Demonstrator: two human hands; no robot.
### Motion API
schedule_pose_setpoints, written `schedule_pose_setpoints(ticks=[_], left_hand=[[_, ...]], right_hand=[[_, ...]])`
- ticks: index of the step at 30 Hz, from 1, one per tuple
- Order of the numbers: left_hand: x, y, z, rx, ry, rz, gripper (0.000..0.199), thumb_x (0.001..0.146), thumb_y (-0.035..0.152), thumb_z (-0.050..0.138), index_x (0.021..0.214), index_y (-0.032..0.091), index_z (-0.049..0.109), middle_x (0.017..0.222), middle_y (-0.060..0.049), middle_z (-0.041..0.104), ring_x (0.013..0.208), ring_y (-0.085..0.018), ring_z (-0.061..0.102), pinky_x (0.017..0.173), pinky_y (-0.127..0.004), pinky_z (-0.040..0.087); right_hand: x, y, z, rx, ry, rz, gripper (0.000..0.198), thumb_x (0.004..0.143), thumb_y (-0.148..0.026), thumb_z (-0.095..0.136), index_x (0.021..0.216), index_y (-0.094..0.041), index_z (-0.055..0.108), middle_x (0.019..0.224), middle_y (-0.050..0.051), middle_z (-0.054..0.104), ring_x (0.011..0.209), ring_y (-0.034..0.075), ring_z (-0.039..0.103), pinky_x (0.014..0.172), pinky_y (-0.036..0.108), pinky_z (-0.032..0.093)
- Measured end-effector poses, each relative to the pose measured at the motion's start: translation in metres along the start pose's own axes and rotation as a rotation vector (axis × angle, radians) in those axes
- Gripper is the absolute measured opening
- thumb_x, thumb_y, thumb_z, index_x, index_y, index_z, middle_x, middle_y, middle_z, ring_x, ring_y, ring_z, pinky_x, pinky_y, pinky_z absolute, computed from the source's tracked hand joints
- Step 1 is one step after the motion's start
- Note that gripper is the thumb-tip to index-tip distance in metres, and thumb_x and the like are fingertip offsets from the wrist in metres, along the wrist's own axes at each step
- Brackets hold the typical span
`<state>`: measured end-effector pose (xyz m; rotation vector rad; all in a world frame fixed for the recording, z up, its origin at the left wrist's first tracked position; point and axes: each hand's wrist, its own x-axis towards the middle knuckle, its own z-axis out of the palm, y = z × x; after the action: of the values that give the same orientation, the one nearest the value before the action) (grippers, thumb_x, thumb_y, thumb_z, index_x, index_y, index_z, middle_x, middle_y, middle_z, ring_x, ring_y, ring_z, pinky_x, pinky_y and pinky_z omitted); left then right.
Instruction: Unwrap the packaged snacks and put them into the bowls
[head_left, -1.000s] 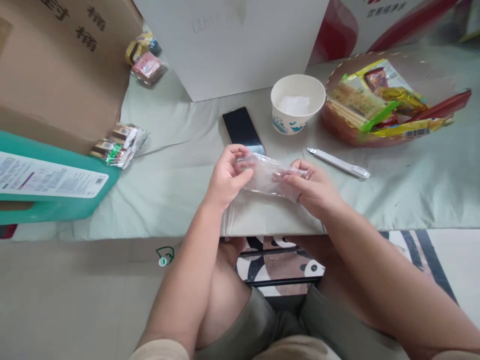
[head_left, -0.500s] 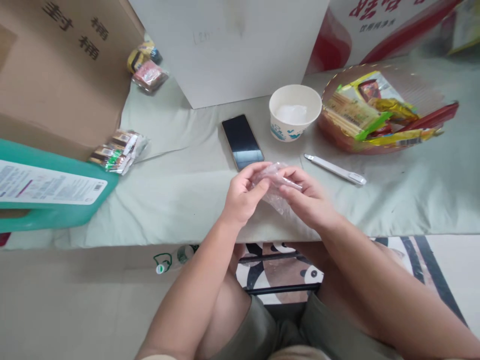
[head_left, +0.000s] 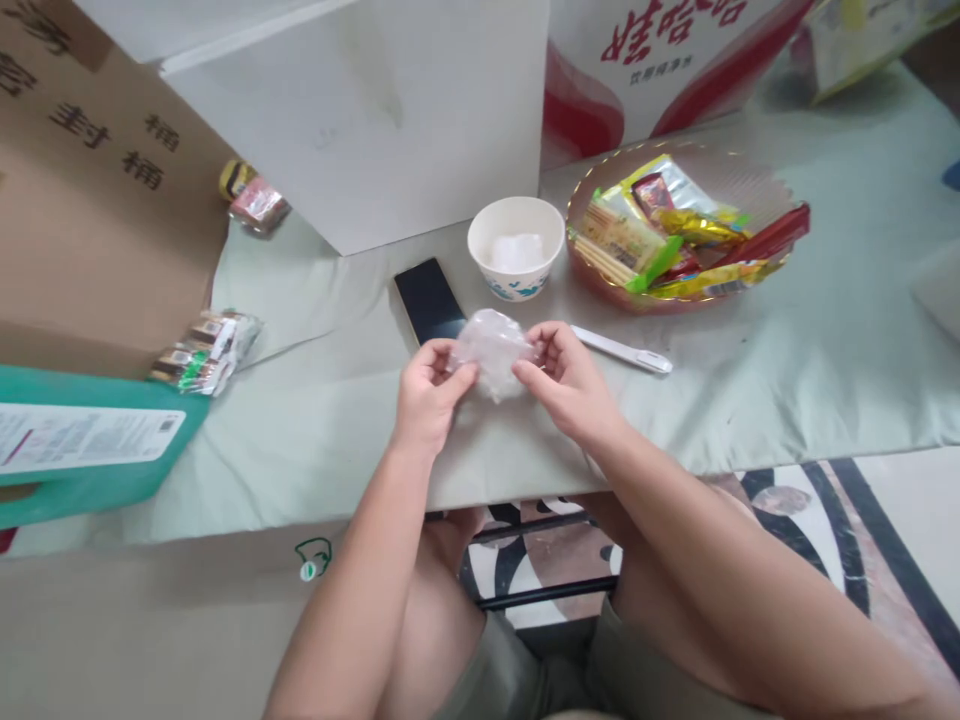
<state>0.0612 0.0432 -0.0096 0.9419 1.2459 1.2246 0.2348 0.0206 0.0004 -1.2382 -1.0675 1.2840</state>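
Observation:
A crumpled sheet of clear plastic film [head_left: 493,352], perhaps a thin bag, is stretched between my hands above the table's front part. My left hand [head_left: 429,392] pinches its left side between thumb and fingers. Its right side is held the same way by my right hand [head_left: 568,385]. Just behind the film lies a black phone [head_left: 429,298], its lower end partly hidden. A white paper bowl [head_left: 516,245] with blue print stands beyond, with whitish, translucent material inside. To the right of my right hand is a white utility knife [head_left: 626,350], partly covered by the hand.
A clear scalloped basket [head_left: 784,185] of wrapped snacks stands at the right. White and red cartons [head_left: 450,120] line the back. At the left are a brown carton [head_left: 112,250], a green jug [head_left: 172,450] and small snack packs [head_left: 210,350]. The cloth's front edge hangs near my knees.
The plastic film was bunched between my fingers and is now spread wider, with my hands further apart. The view has shifted, so the table things appear further left.

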Motion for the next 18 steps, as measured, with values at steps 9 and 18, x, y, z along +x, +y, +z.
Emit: schedule_pose_setpoints(ticks=[9, 18], left_hand=[[0.015, 0.039, 0.008, 0.512, 0.472, 0.645, 0.014, 0.075, 0.016, 0.074, 0.076, 0.022, 0.061, 0.068, 0.004, 0.054, 0.061, -0.012, 0.05, 0.056, -0.028, 0.039], [0.104, 0.105, 0.124, 1.364, -0.337, 0.482, 0.026, 0.063, -0.007, 0.062, 0.063, 0.019, 0.06, 0.064, 0.002, 0.049, 0.089, -0.023, 0.064, 0.099, -0.04, 0.044]], right_hand=[[-0.006, 0.001, 0.0, -0.048, -0.073, 0.004, 0.018, 0.086, -0.039, 0.052, 0.098, -0.025, 0.05, 0.076, -0.004, 0.058, 0.069, 0.016, 0.056, 0.066, 0.032, 0.039], [-0.002, -0.006, -0.006, -0.001, -0.059, 0.064, 0.011, 0.08, -0.027, 0.048, 0.091, -0.026, 0.049, 0.07, -0.006, 0.054, 0.066, 0.016, 0.052, 0.065, 0.032, 0.037]])
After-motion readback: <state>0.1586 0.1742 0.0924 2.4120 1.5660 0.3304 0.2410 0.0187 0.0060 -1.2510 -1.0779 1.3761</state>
